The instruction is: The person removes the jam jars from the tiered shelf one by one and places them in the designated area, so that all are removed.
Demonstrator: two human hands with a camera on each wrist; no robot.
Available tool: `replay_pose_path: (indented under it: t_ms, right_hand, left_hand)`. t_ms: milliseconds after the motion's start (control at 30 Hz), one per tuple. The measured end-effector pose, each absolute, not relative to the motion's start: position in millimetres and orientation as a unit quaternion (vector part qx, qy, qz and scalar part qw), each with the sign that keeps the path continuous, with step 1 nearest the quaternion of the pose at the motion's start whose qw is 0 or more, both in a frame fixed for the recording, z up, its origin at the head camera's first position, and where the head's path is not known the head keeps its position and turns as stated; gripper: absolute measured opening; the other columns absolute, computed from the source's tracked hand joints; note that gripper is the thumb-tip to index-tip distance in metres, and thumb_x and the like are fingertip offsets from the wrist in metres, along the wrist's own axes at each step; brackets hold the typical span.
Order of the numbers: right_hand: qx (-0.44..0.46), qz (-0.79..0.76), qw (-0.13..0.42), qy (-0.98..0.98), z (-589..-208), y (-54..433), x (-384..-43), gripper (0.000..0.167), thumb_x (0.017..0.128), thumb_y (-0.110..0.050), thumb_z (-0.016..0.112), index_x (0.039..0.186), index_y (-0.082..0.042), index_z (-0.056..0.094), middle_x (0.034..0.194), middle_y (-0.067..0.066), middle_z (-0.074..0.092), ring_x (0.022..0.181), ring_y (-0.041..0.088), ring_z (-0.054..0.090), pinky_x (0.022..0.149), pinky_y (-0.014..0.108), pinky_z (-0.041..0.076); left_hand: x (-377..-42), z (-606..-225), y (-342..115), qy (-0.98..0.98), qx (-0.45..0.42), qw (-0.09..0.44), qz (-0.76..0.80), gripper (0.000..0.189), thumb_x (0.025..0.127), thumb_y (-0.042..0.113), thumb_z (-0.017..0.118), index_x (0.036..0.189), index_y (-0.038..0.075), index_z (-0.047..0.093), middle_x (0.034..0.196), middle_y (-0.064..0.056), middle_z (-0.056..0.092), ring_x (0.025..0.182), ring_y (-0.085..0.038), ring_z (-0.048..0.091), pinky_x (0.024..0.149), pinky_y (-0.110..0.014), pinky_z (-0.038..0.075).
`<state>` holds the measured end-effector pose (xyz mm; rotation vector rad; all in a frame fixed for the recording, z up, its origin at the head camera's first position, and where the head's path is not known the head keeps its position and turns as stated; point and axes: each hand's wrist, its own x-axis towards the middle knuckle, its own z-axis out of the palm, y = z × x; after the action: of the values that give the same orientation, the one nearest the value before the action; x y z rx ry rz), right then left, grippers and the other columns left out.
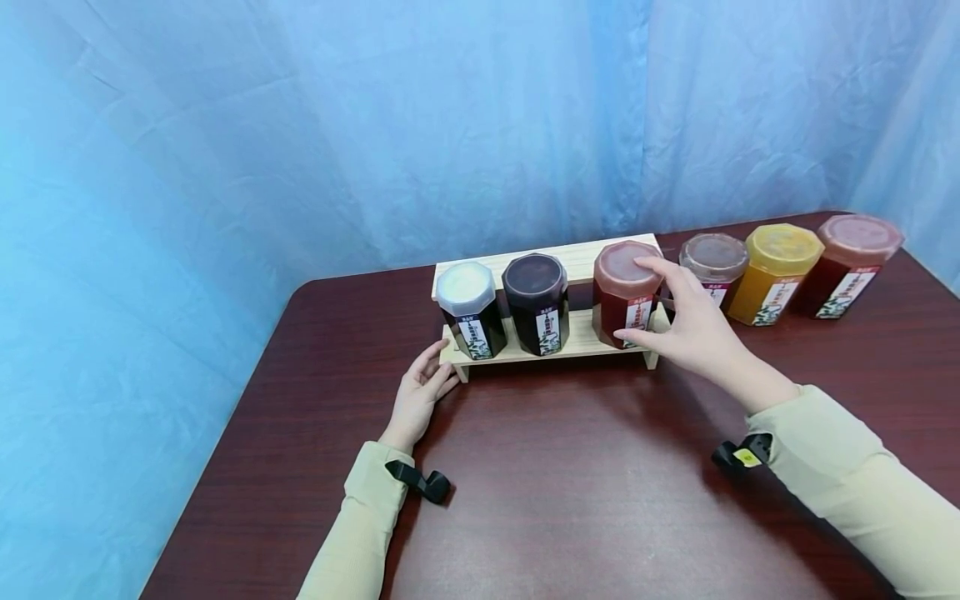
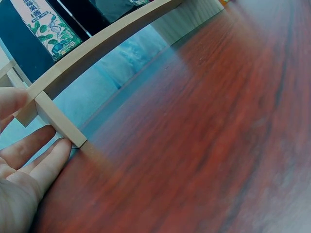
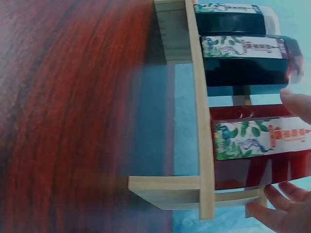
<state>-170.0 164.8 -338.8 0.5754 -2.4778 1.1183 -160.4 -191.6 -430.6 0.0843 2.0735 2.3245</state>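
Note:
A two-tier wooden rack stands on the table, with three eight-sided jars on its lower step. The left one is a dark jar with a white lid; beside it is a dark jar with a dark lid. My right hand grips the red jar near the step's right end, thumb and fingers on opposite sides. That jar's base is on the step. My left hand touches the rack's left end, its fingers fairly straight against the leg.
Right of the rack stand a dark jar with a brownish lid, a yellow jar and another red jar. They stand on the dark red-brown table. A blue curtain hangs behind it.

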Motion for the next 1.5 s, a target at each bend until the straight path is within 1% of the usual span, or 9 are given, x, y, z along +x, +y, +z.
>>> replay_pose_path:
  t_ms: [133,267,400,500,600,967,1300,1400,1500]
  right_hand:
    - [0.206,0.402,0.196,-0.871,-347.0,162.9,-173.8,0.087,0.066,-0.004,0.085,0.138,-0.008,0.037,0.131,0.023,0.043,0.121,0.039,0.042,0.093,0.06,0.042]
    - [0.198,0.401,0.212,-0.869,-352.4,161.0,-175.9,0.087,0.066,-0.003,0.084,0.137,-0.01,0.036,0.131,0.023,0.043,0.121,0.039,0.04,0.096,0.06,0.039]
    - [0.185,0.402,0.208,-0.872,-353.8,159.6,-175.3,0.086,0.067,-0.003,0.083,0.138,-0.011,0.034,0.132,0.023,0.042,0.121,0.039,0.039,0.094,0.061,0.041]
    - [0.181,0.403,0.206,-0.873,-355.0,159.3,-174.9,0.086,0.068,-0.002,0.083,0.138,-0.011,0.034,0.132,0.024,0.04,0.12,0.038,0.04,0.091,0.061,0.043]
    - [0.18,0.4,0.208,-0.874,-355.7,159.2,-174.5,0.086,0.068,-0.003,0.082,0.138,-0.012,0.033,0.132,0.024,0.04,0.119,0.038,0.04,0.091,0.06,0.043]
    - [0.183,0.409,0.211,-0.869,-357.0,159.6,-174.6,0.088,0.069,-0.003,0.082,0.14,-0.014,0.032,0.132,0.024,0.04,0.119,0.037,0.04,0.089,0.061,0.044]
    - [0.184,0.401,0.231,-0.867,-359.8,160.3,-172.8,0.087,0.067,-0.002,0.083,0.138,-0.013,0.034,0.126,0.025,0.041,0.115,0.035,0.041,0.09,0.058,0.042]
    - [0.185,0.402,0.23,-0.867,-359.8,161.7,-170.1,0.086,0.067,-0.002,0.082,0.137,-0.012,0.034,0.125,0.024,0.041,0.115,0.035,0.041,0.089,0.06,0.044]
    - [0.186,0.398,0.233,-0.868,-360.1,163.4,-167.0,0.086,0.066,-0.002,0.082,0.137,-0.011,0.034,0.124,0.023,0.042,0.115,0.034,0.042,0.085,0.059,0.047]
  left_hand:
    - [-161.0,-431.9,-192.5,0.667,0.027,0.012,0.744,0.046,0.098,0.001,0.046,0.143,0.001,0.037,0.128,-0.021,0.051,0.104,-0.009,0.06,0.088,-0.026,0.051]
    - [-161.1,-431.9,-192.6,0.666,0.025,0.014,0.745,0.046,0.098,0.001,0.047,0.142,0.001,0.038,0.13,-0.022,0.05,0.104,-0.008,0.06,0.087,-0.025,0.051]
    - [-160.1,-430.3,-191.5,0.663,0.022,0.013,0.748,0.045,0.097,0.0,0.046,0.142,0.002,0.039,0.128,-0.023,0.051,0.103,-0.009,0.06,0.087,-0.026,0.051]
    - [-160.0,-429.9,-191.0,0.663,0.02,0.011,0.748,0.045,0.097,-0.001,0.046,0.142,0.002,0.039,0.123,-0.02,0.053,0.103,-0.01,0.06,0.087,-0.026,0.051]
    - [-159.7,-429.6,-190.8,0.664,0.019,0.01,0.748,0.045,0.097,0.0,0.046,0.141,0.002,0.04,0.121,-0.016,0.055,0.103,-0.01,0.06,0.087,-0.026,0.051]
    - [-159.8,-428.6,-191.2,0.67,0.021,0.013,0.742,0.045,0.098,0.001,0.046,0.142,0.003,0.039,0.126,-0.021,0.052,0.105,-0.011,0.059,0.089,-0.028,0.051]
    - [-159.6,-428.8,-191.5,0.669,0.025,0.017,0.743,0.045,0.098,0.001,0.045,0.142,0.003,0.038,0.128,-0.019,0.05,0.106,-0.011,0.059,0.09,-0.029,0.05]
    - [-159.8,-429.1,-191.6,0.667,0.026,0.015,0.744,0.045,0.098,0.001,0.046,0.142,0.003,0.039,0.127,-0.017,0.05,0.105,-0.01,0.059,0.09,-0.029,0.05]
    - [-159.5,-429.3,-191.6,0.667,0.026,0.014,0.744,0.045,0.098,0.001,0.046,0.142,0.003,0.039,0.124,-0.015,0.052,0.103,-0.009,0.059,0.089,-0.028,0.05]
